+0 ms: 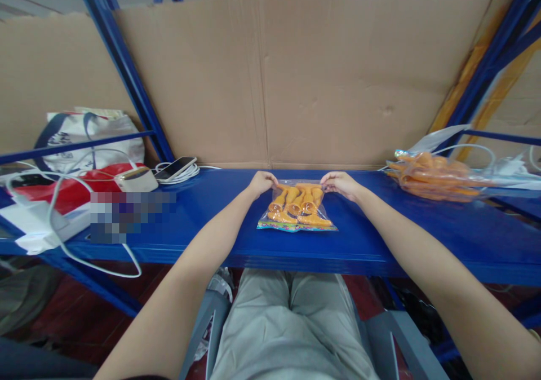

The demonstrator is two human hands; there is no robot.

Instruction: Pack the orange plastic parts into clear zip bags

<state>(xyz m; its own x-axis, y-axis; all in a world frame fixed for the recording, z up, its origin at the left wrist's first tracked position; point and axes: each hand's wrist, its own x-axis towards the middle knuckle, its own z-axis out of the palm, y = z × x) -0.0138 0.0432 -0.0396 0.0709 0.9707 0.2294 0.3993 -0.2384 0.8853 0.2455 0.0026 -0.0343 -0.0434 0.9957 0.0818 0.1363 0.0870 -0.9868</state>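
Note:
A clear plastic bag (296,206) of orange, horn-shaped pieces lies on the blue shelf, its colourful printed edge towards me. My left hand (262,183) pinches the bag's far left corner between thumb and fingers. At the far right corner, my right hand (340,184) grips the plastic in the same way. The pieces inside show round hollow ends facing me; exactly what they are I cannot tell.
More bagged orange pieces (439,174) are piled at the right. On the left are a phone (178,168) on a coiled white cable, a white power strip (46,225), and a white tote bag (91,137). A cardboard panel (316,75) stands behind the blue shelf (203,199).

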